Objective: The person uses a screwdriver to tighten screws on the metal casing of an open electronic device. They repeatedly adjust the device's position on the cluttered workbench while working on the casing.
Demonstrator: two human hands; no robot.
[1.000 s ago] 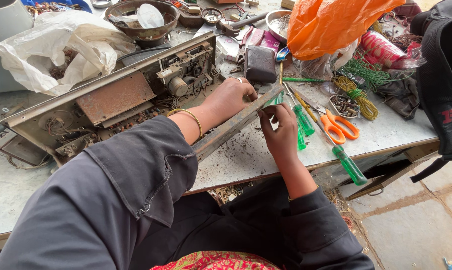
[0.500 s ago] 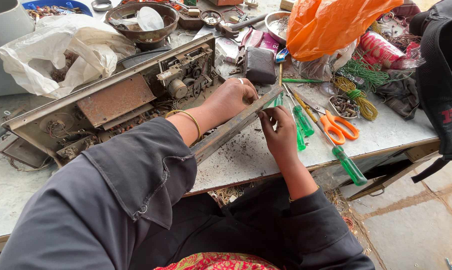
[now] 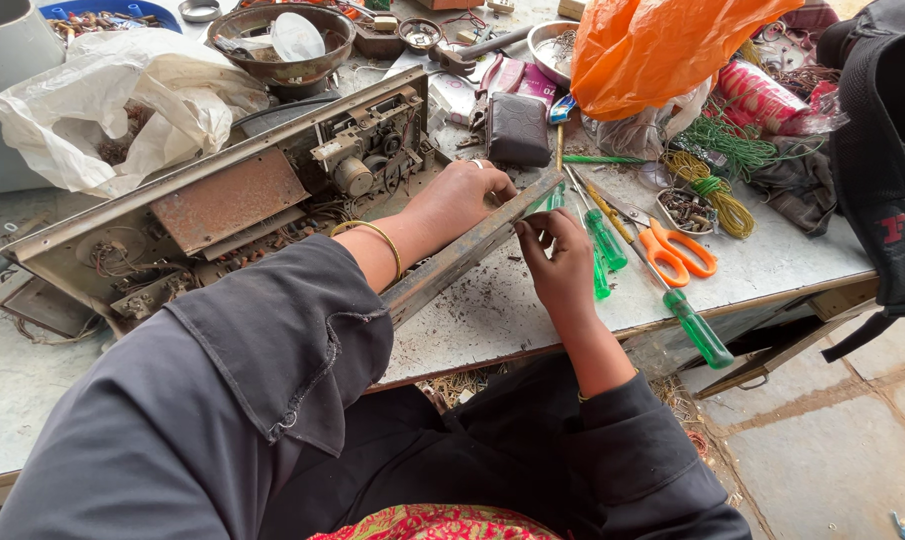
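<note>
Metal bowl holding a clear bulb, small dish of screws, left hand curled over the rusty chassis rail on the worktop, right hand fingers pinched at the rail end, green screwdriver just beside.

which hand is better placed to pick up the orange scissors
Probably the right hand. It sits at the near end of the rusty chassis, just beside the orange scissors, with only screwdrivers between. The left hand grips the chassis rail farther away.
</note>
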